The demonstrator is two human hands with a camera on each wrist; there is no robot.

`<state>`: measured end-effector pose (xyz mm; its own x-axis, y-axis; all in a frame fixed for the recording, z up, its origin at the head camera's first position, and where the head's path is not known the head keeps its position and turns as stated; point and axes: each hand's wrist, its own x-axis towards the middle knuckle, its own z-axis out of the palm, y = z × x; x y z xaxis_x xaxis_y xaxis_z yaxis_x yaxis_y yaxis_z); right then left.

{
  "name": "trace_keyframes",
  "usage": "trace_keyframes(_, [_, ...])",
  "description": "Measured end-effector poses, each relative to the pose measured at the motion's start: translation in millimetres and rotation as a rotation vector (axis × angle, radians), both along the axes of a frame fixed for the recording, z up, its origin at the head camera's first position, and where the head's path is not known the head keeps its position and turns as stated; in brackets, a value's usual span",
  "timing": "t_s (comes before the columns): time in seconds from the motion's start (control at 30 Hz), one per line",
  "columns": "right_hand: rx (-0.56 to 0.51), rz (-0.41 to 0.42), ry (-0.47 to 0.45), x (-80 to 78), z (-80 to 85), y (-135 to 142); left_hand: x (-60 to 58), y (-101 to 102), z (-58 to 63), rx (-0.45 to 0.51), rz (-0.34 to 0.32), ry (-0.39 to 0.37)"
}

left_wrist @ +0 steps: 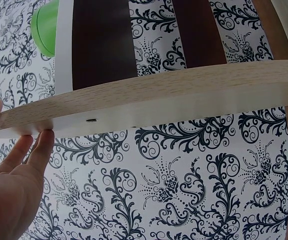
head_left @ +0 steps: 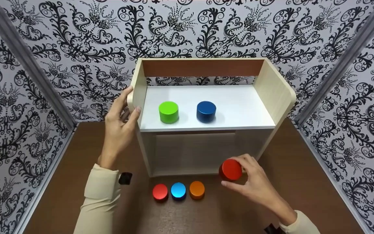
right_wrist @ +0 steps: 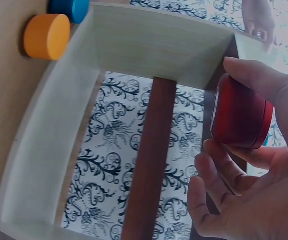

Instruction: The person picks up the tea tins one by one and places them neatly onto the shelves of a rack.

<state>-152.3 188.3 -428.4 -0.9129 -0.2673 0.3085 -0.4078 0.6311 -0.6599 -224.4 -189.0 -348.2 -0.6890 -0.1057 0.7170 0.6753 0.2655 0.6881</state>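
My right hand [head_left: 255,182] pinches a red round tin [head_left: 231,170] between thumb and fingers, in front of the shelf's lower compartment and above the tabletop. In the right wrist view a lid seam shows near one end of the red tin [right_wrist: 238,112]. With thumb and fingers on either side, my left hand [head_left: 119,125] grips the front edge of the left side panel [head_left: 137,87] of a small wooden shelf. On its white upper board [head_left: 235,97] stand a green tin [head_left: 168,112] and a dark blue tin [head_left: 206,111], apart from each other.
Before the shelf, a smaller red tin [head_left: 160,192], a light blue tin [head_left: 178,191] and an orange tin [head_left: 197,190] stand in a row on the brown table [head_left: 180,221]. The shelf's right side panel [head_left: 274,89] rises above the board. Patterned walls [head_left: 86,39] enclose the table's back and sides.
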Motion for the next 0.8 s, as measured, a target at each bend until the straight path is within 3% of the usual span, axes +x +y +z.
trace_keyframes(0.23, [-0.045, 0.019, 0.043, -1.3, 13.5, 1, 1.2, 0, 0.3, 0.003, 0.001, -0.005])
trace_keyframes(0.8, [-0.03, 0.027, 0.214, -9.7, 45.2, 6, 0.4, 0, -0.4, 0.009, -0.009, -0.005])
